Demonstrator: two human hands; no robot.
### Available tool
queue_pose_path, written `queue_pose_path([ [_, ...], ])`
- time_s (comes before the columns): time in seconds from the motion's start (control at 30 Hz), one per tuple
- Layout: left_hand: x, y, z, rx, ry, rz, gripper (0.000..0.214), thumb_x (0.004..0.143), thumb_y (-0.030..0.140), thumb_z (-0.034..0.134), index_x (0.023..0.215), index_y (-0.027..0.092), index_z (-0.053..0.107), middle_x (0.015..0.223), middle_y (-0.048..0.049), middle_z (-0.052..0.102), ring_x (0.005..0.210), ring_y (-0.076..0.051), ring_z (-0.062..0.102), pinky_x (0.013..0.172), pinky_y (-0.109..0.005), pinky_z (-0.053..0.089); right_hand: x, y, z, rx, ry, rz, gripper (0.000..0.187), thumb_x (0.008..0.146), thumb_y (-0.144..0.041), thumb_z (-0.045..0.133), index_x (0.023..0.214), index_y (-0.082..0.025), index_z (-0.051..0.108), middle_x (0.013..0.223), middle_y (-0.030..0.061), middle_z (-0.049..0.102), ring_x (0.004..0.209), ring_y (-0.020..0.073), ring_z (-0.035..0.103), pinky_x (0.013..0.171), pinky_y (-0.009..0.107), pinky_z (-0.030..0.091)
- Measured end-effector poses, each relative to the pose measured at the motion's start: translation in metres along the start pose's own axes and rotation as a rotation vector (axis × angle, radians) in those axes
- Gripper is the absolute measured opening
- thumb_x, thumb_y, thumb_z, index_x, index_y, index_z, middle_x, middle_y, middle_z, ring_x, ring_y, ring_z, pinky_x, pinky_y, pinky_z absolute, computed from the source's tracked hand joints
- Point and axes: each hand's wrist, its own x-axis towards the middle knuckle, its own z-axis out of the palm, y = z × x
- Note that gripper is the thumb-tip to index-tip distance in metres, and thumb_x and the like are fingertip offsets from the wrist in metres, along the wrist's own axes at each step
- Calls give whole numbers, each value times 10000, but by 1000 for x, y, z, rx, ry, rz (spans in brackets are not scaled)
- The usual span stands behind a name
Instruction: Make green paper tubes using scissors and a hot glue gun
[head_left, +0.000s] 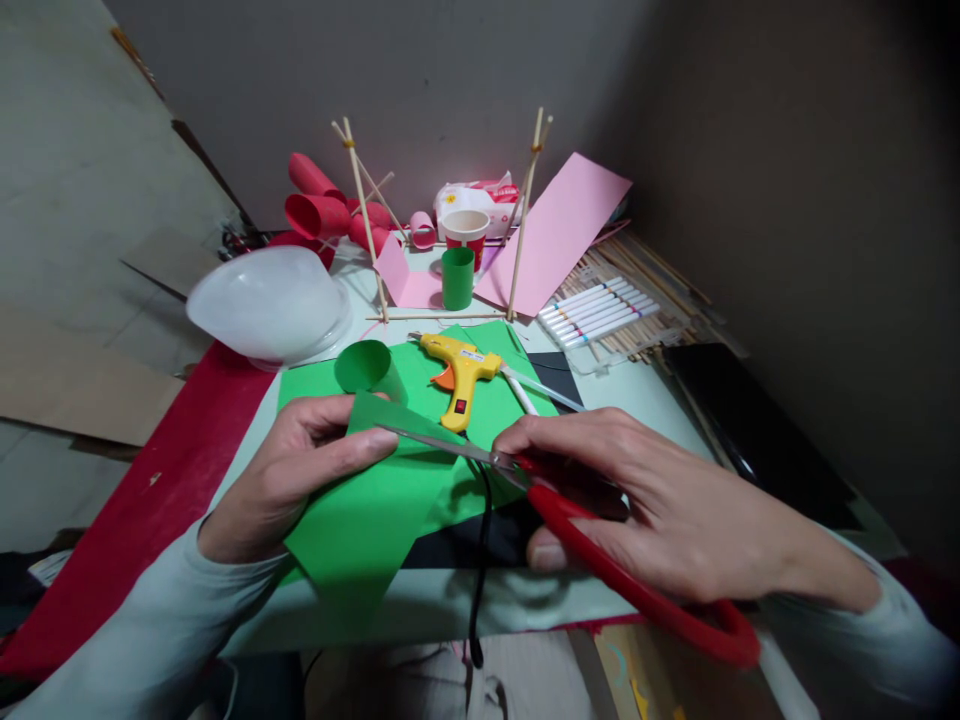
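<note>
Between thumb and fingers, my left hand [304,465] pinches a sheet of green paper [367,540] that hangs over the table's front. My right hand [645,500] grips a pair of scissors with red handles [577,555]. The blades point left and lie across the green paper, the tip close to my left thumb. Just behind my left hand is a rolled green paper tube [367,368]. A yellow hot glue gun [465,370] with an orange trigger lies on more green paper, its black cord running to the table's front edge.
Behind stands a wooden stick frame [367,220] around a smaller green tube [457,278] and a paper cup [466,228]. Pink paper [562,235], white markers [600,310] and a black flat object [750,430] are right; a translucent bowl [266,300] and red tubes [319,215] left.
</note>
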Motion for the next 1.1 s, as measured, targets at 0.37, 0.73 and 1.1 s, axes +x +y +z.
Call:
queue_pose_path([
  [0.37,-2,4,4,-69,-19,-29,178,673,255,937,821,197,856,682,20,786,624,-116,707,583,-145,544,-3,10,11,-41,72,-28,247,984,-457,618,1043,-255,748,831,5,765,706,186,686,682,291,494],
  [0.73,-1,5,5,-5,11,-63,249,611,332,979,775,196,851,663,19,759,593,-91,652,558,-131,522,0,11,12,-21,34,-41,212,980,-421,651,954,-223,723,758,5,738,583,136,603,531,246,401],
  [1.1,0,-2,2,25,2,-35,202,641,298,948,799,205,862,656,13,750,575,-94,612,518,-144,483,1,9,15,-18,5,3,363,897,-554,743,1072,-240,694,801,-12,723,637,145,601,524,231,387],
])
